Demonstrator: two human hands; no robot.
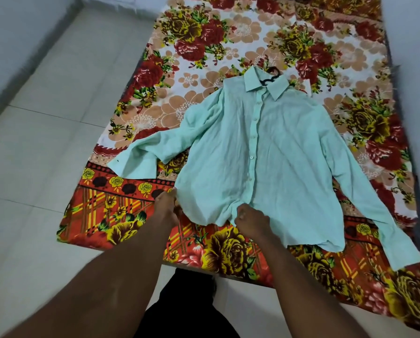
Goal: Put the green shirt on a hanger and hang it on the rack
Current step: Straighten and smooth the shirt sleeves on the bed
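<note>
A pale green long-sleeved shirt (265, 157) lies flat and buttoned on a floral mattress, collar away from me, sleeves spread out to both sides. A black hanger hook (271, 75) pokes out of the collar; the rest of the hanger is hidden inside the shirt. My left hand (166, 206) pinches the shirt's bottom hem at its left corner. My right hand (249, 219) grips the hem near the button line. No rack is in view.
The mattress (121, 208) with a red, yellow and orange flower cover lies on a pale tiled floor (45, 142). A white wall (6, 32) runs along the left. My dark trousers (187, 301) show at the bottom.
</note>
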